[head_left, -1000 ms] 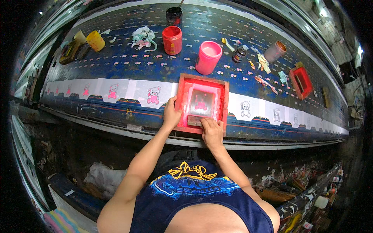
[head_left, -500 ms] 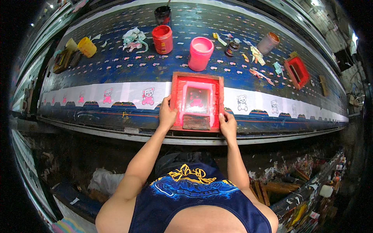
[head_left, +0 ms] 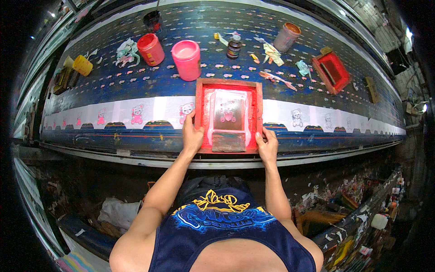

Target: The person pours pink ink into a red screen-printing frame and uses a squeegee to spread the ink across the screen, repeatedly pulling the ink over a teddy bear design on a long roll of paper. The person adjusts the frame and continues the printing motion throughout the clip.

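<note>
- Left hand (head_left: 193, 136): grips the left side of the red frame (head_left: 258, 106). Right hand (head_left: 267, 146): grips its right side — opposed holds, presumably to keep it level.
- Frame: positioned over the white strip (head_left: 159, 109) on the desk (head_left: 170, 139); contact beneath cannot be determined.
- Wooden block (head_left: 229, 142): rests inside the frame's near end, probably leaving both hands free.
- Pink jar (head_left: 187, 65): beyond the frame, likely for reach.

A navy sleeveless top (head_left: 190, 242), scoop-necked, with a yellow and bright-blue printed graphic (head_left: 224, 216)
</note>
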A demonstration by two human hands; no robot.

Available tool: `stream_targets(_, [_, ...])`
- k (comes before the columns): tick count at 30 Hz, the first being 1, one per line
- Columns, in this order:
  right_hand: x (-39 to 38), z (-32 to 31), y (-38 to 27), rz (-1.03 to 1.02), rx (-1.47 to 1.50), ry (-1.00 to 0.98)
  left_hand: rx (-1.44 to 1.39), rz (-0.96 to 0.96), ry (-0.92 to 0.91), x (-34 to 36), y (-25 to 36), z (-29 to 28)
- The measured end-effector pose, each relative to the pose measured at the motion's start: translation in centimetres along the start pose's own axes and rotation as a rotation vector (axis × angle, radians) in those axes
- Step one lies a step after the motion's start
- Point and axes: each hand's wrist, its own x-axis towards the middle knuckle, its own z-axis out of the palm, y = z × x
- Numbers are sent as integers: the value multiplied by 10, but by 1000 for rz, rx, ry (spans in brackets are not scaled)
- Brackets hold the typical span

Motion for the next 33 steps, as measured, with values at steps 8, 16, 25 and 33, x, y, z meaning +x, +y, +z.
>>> stream_targets(8, [26,-71,55,2,-4,-71,10,-26,-44,-14,15,82])
stream_targets(16, [36,-76,69,-23,-31,-172,27,-79,-19,-15,24,83])
stream_targets(25, [38,-76,65,-8,-33,-214,88,-83,-25,-14,23,79])
stream_targets(33, [32,-75,56,-82,-105,-107,48,-68,-32,-12,12,79])
